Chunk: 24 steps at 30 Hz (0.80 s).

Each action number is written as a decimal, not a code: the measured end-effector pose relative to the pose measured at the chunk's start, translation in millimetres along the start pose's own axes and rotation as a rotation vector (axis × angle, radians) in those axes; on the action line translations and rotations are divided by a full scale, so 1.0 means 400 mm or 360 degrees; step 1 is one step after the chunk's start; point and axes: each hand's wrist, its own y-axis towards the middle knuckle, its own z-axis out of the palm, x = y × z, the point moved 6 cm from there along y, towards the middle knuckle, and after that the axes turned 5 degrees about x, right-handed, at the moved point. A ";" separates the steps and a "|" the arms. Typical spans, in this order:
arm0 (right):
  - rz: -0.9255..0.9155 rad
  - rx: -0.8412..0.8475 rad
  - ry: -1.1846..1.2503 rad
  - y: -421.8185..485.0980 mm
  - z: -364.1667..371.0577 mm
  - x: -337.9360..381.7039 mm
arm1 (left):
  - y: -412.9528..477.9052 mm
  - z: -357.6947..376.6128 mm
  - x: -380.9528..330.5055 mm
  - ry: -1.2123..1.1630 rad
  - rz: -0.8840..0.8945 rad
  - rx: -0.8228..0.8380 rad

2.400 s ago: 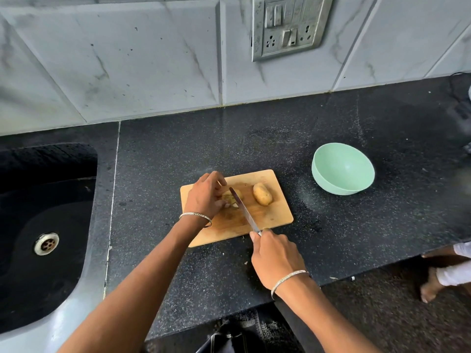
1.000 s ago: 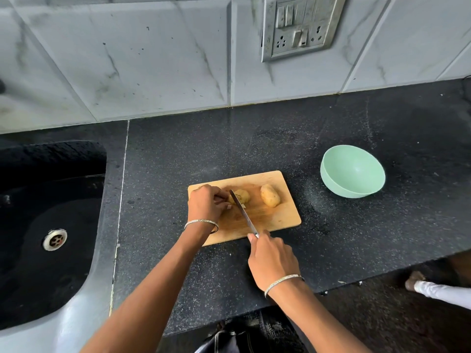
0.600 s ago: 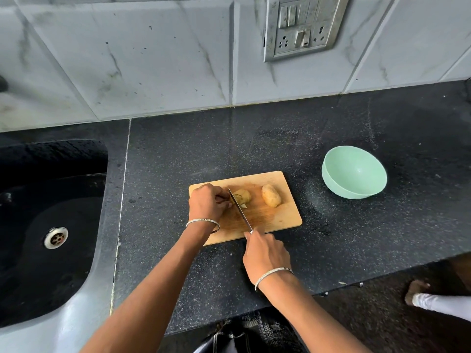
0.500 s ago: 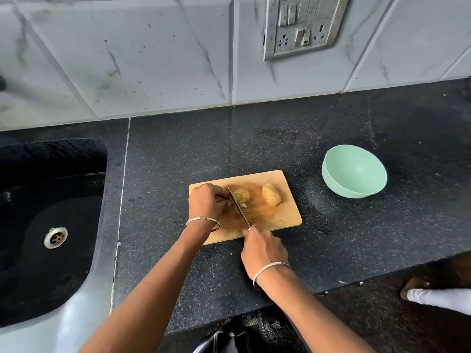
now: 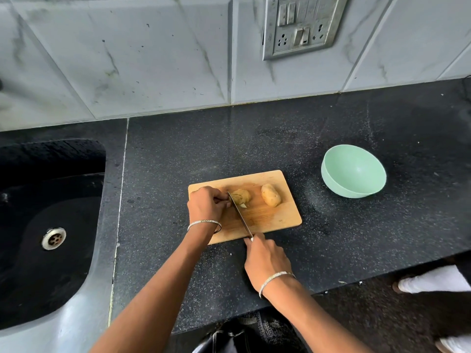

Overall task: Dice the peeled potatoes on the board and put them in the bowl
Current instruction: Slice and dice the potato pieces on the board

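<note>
**A:** From your head camera, you stand at a black counter (image 5: 229,149) with a grey tiled wall (image 5: 127,59) behind it. A metal switch plate (image 5: 303,26) is up on that wall.

**B:** And on your left is a dark sink (image 5: 76,159) with a round drain (image 5: 53,238). Low on your right, past the counter edge, someone's foot in white (image 5: 433,278) shows on the floor.

**A:** Your wooden board (image 5: 275,220) lies in the middle of the counter. The green bowl (image 5: 339,187) stands well apart from it, to the right and a bit farther back. You can see nothing inside the bowl.

**B:** Two potatoes lie on your board. The whole potato (image 5: 270,198) lies near the right end, with nothing touching it. The cut potato (image 5: 242,196) lies just left of it, and a small pale bit (image 5: 244,205) sits beside it.

**A:** Your left hand (image 5: 206,203) covers the left part of the board. Its fingers are curled, with the tips right beside the blade at the left end of the cut potato. That hand hides the part it holds. You wear a thin bangle (image 5: 204,222) on that wrist.

**B:** Your right hand (image 5: 266,261) is closed around the handle of the knife (image 5: 240,217), at the near edge of the board. The hand hides the handle. One finger points along the blade. The blade slants away from you, and its tip meets the cut potato.
</note>
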 end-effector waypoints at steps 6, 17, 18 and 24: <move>-0.0060 -0.0107 0.0089 -0.051 -0.031 -0.021 | -0.011 -0.009 -0.004 0.0038 -0.0008 0.0032; -0.0098 -0.0222 -0.0147 -0.015 -0.026 0.032 | -0.025 -0.016 -0.012 0.0079 0.0030 -0.0035; -0.0092 -0.0219 -0.0153 -0.014 -0.023 0.032 | -0.025 -0.015 -0.012 0.0086 0.0026 -0.0031; -0.0035 -0.0162 -0.0106 -0.001 -0.006 0.033 | -0.015 -0.015 -0.017 0.0179 0.0003 -0.0008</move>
